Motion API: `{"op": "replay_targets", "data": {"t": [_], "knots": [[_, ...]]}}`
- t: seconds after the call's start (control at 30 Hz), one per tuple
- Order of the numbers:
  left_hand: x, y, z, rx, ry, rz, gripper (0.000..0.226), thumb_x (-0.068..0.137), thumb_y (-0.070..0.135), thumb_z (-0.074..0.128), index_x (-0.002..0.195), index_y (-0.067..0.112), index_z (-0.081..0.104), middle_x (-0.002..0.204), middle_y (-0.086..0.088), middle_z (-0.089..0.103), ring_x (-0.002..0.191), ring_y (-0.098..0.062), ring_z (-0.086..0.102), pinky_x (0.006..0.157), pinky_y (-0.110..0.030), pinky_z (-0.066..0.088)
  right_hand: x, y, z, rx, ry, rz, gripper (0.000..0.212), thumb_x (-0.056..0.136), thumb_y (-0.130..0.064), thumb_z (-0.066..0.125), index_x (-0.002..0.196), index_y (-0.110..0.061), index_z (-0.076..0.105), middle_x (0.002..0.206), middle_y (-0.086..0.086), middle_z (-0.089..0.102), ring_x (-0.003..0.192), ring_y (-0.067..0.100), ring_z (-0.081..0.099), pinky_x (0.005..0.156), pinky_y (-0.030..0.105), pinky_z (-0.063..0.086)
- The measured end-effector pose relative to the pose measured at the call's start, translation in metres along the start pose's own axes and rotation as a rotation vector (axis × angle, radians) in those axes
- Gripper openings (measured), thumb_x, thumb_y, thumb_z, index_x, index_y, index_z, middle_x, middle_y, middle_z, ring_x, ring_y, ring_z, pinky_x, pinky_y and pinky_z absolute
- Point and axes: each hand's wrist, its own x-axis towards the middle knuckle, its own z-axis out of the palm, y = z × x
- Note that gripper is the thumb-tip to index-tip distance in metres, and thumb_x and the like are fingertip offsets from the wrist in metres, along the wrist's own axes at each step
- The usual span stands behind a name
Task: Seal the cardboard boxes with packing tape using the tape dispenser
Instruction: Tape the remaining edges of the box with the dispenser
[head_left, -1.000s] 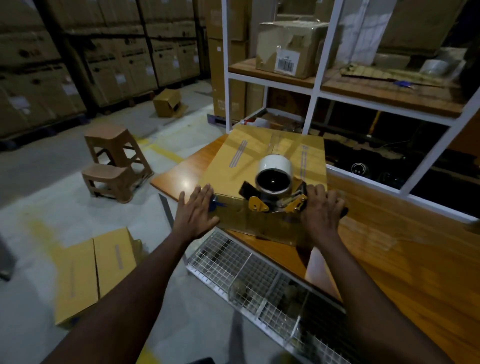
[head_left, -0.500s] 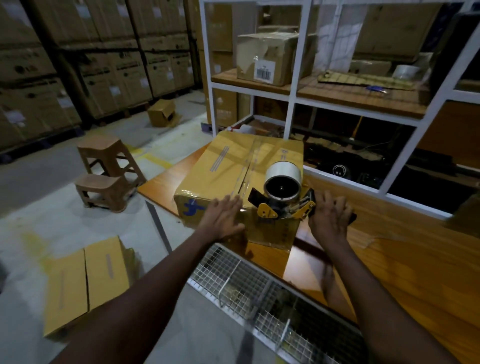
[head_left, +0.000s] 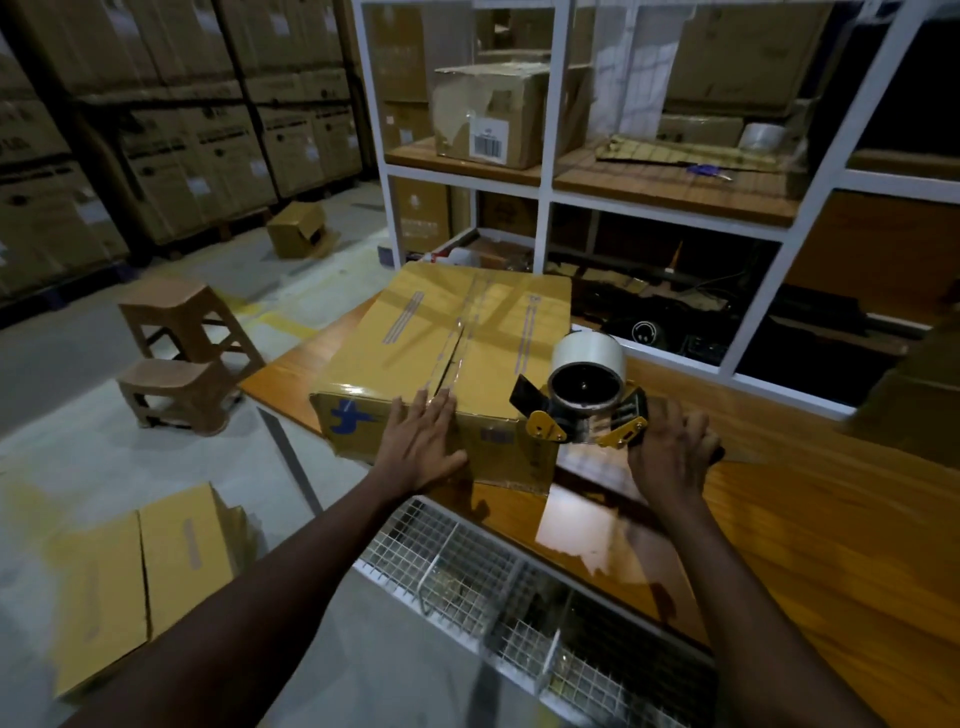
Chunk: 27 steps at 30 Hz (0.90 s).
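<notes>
Fingers (head_left: 435, 413) of the left hand (head_left: 418, 449) lie straight and close together, pressed flat over the near top edge of the cardboard box (head_left: 452, 338), with the thumb spread to the right across its glossy near face. Fingers (head_left: 675, 423) of the right hand (head_left: 670, 460) curl over the handle of the tape dispenser (head_left: 545, 428) and grip it. The handle is mostly hidden under the hand, and only a dark end shows past the knuckles.

The dispenser sits at the box's near right corner, above the counter (head_left: 831, 519). Its yellow side plate lies against that corner, though contact cannot be told. A white tape roll (head_left: 587, 353) stands on the dispenser with its dark core facing the camera.

The box rests on the left end of the wooden counter, flaps down. Its centre seam runs away from the camera and gapes a little at the near end. A blue mark shows on its near left corner.

A wire basket (head_left: 498, 571) runs along the counter's near edge. Behind the counter, a white rack (head_left: 545, 171) holds a torn carton with a barcode label (head_left: 493, 119). On the floor to the left are two brown stools (head_left: 182, 353), flattened cardboard (head_left: 140, 561) and a small box (head_left: 298, 228).
</notes>
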Motion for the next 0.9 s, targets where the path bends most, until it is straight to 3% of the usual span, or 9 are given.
{"op": "replay_targets", "data": {"t": [0.1, 0.23, 0.33, 0.53, 0.9], "knots": [[0.013, 0.024, -0.005, 0.04, -0.021, 0.113, 0.089, 0.086, 0.069, 0.009, 0.157, 0.018, -0.006, 0.165, -0.004, -0.006, 0.152, -0.024, -0.003, 0.12, -0.049, -0.002, -0.002, 0.001, 0.001, 0.022, -0.002, 0.016, 0.05, 0.075, -0.01, 0.071, 0.123, -0.013, 0.056, 0.117, 0.012, 0.056, 0.099, 0.036, 0.044, 0.084, 0.044, 0.034], [0.027, 0.057, -0.01, 0.018, -0.048, 0.206, 0.08, 0.098, 0.058, 0.03, 0.158, 0.013, 0.0, 0.165, -0.007, -0.001, 0.152, -0.024, 0.002, 0.122, -0.044, 0.006, -0.005, 0.001, 0.003, 0.02, -0.037, 0.037, 0.053, 0.077, -0.012, 0.071, 0.127, -0.014, 0.052, 0.121, 0.011, 0.054, 0.101, 0.035, 0.044, 0.085, 0.044, 0.034], [0.026, 0.055, -0.006, 0.04, -0.037, 0.207, 0.083, 0.096, 0.06, 0.027, 0.157, 0.013, -0.002, 0.165, -0.008, -0.002, 0.152, -0.024, 0.002, 0.123, -0.043, 0.007, -0.005, 0.003, 0.002, 0.01, -0.05, 0.02, 0.055, 0.078, -0.015, 0.071, 0.129, -0.015, 0.05, 0.122, 0.01, 0.053, 0.102, 0.035, 0.043, 0.085, 0.044, 0.034], [0.024, 0.053, -0.005, 0.042, -0.016, 0.225, 0.1, 0.074, 0.069, -0.002, 0.157, 0.015, -0.002, 0.165, -0.007, -0.003, 0.152, -0.023, 0.002, 0.121, -0.041, 0.005, -0.011, 0.01, 0.004, 0.075, -0.002, 0.007, 0.053, 0.076, -0.007, 0.07, 0.125, -0.014, 0.052, 0.117, 0.01, 0.054, 0.098, 0.033, 0.044, 0.082, 0.044, 0.034], [0.023, 0.051, 0.001, -0.011, 0.017, 0.212, 0.099, 0.073, 0.071, 0.0, 0.157, 0.018, -0.003, 0.165, -0.003, -0.003, 0.152, -0.021, 0.004, 0.122, -0.04, 0.005, -0.034, 0.066, 0.007, 0.115, -0.005, 0.122, 0.054, 0.073, -0.005, 0.073, 0.122, -0.013, 0.053, 0.118, 0.012, 0.053, 0.102, 0.034, 0.042, 0.085, 0.045, 0.031]]}}
